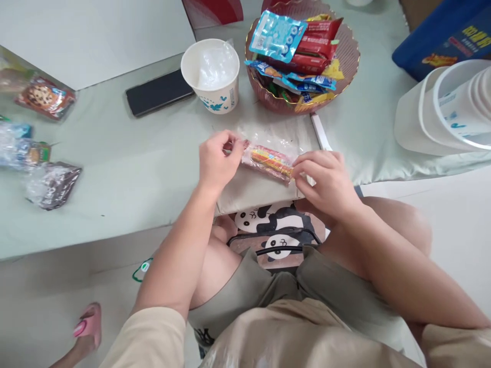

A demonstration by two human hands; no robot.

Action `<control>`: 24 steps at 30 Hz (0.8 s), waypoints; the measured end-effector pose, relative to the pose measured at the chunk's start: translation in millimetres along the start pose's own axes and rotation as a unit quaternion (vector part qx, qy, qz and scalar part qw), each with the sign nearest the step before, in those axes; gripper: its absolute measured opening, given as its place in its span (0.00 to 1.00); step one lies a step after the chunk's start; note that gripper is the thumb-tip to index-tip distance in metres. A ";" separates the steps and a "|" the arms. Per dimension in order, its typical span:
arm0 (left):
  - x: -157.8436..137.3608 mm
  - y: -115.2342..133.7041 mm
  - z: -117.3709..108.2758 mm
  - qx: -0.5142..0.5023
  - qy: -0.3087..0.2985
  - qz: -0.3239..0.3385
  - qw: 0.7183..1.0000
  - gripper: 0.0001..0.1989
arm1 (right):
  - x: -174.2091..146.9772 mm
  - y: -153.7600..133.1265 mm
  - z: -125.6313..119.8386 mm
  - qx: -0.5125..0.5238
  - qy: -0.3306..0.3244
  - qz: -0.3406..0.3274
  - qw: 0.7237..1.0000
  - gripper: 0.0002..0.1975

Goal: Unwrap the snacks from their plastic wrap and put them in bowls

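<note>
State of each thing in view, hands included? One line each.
Clear packet: held at both ends, open or sealed unclear
Left hand: pinching packet's left end
Right hand: pinching packet's right end
Phone: lying flat, screen dark
Paper cup: upright, clear plastic inside
Bowl: heaped with packaged snacks
White tub: upright, stacked cups inside
Left-side packets: lying down, seals unclear

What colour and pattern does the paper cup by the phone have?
The paper cup is white with blue-green leaf shapes, seen in the head view.
</note>
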State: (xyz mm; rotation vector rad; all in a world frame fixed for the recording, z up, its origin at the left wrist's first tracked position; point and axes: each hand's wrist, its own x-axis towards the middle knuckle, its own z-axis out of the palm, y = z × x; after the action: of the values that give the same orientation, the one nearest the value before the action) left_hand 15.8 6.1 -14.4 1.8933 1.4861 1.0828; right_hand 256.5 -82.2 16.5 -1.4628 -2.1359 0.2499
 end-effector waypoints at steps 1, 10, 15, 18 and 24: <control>-0.5 -1.9 -5.2 -0.003 0.014 -0.021 1.000 0.05 | 0.3 3.2 -1.6 0.003 0.007 0.013 1.000 0.06; -15.2 -34.0 -76.7 0.031 0.121 -0.221 0.967 0.09 | -10.7 43.8 -20.8 -0.042 0.118 0.109 0.986 0.07; -25.4 -25.9 -79.3 0.017 0.060 -0.032 0.998 0.11 | -0.3 30.2 -17.5 0.058 0.112 0.077 0.989 0.20; -29.4 -5.6 -65.2 0.053 -0.034 0.050 0.997 0.13 | 9.1 16.7 -11.4 0.088 0.074 0.059 0.992 0.17; -44.8 32.4 -81.8 -0.037 -0.139 0.047 0.989 0.08 | -3.4 6.8 -17.5 0.133 0.013 -0.028 0.991 0.04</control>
State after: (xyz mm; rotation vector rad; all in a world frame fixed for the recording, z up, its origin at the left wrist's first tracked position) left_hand -37.4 -53.0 44.2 1.9859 1.1966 0.8593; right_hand 272.1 -85.0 27.2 -1.2452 -2.0300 0.4737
